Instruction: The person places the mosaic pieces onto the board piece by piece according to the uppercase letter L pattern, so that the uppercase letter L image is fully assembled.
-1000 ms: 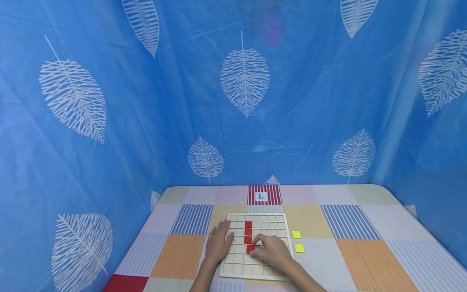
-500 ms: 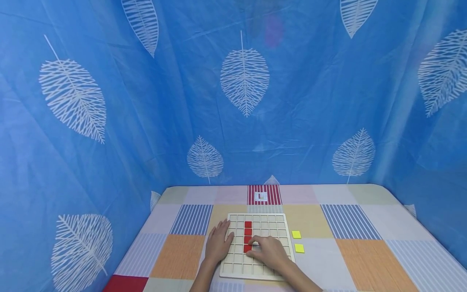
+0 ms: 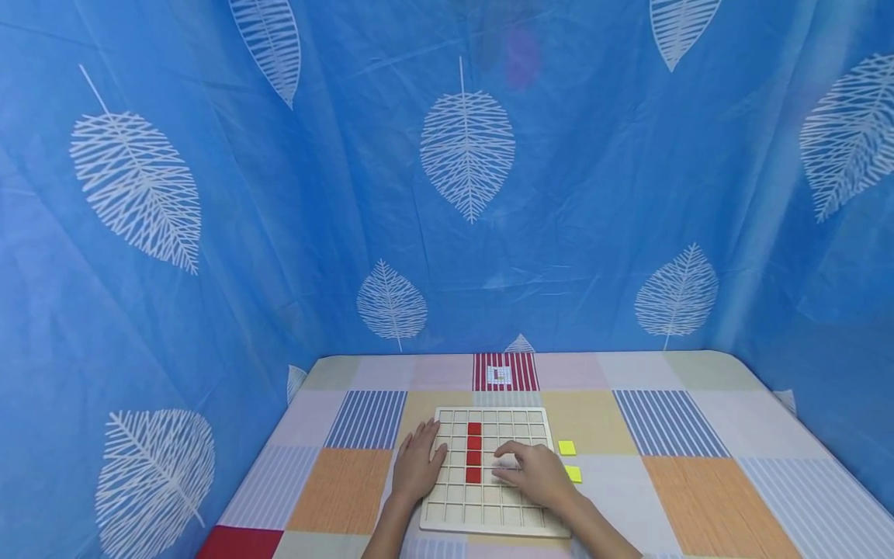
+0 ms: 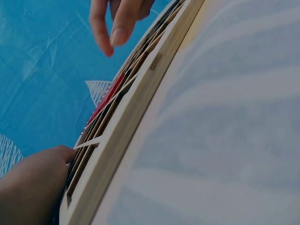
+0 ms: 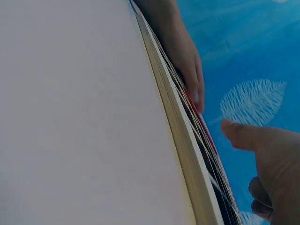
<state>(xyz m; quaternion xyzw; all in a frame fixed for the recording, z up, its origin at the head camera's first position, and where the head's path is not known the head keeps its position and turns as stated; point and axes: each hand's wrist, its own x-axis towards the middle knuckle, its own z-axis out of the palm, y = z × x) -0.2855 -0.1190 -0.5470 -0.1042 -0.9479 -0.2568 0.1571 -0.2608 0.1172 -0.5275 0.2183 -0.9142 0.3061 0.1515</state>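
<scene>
A pale wooden grid board [image 3: 454,513] lies on the patchwork cloth in the head view. Several red square tiles [image 3: 474,458] form one column in its cells. My left hand [image 3: 417,466] rests flat along the board's left edge, fingers straight. Over the right part of the grid hovers my right hand [image 3: 539,471], thumb and index finger apart with nothing between them. The right wrist view shows that thumb [image 5: 241,133] raised above the board. Beyond the board's right edge sit two yellow square tiles, a far one [image 3: 566,448] and a near one [image 3: 574,473] partly covered by the right hand.
A small printed card or patch [image 3: 499,376] with a grid lies on the red-striped square at the table's back. The patchwork tablecloth [image 3: 698,497] spreads to both sides. Blue leaf-patterned curtains [image 3: 573,194] hang behind and at the sides.
The right hand first set the lowest red tile straight in its cell, then let go and moved right, away from the column. My left hand has stayed put.
</scene>
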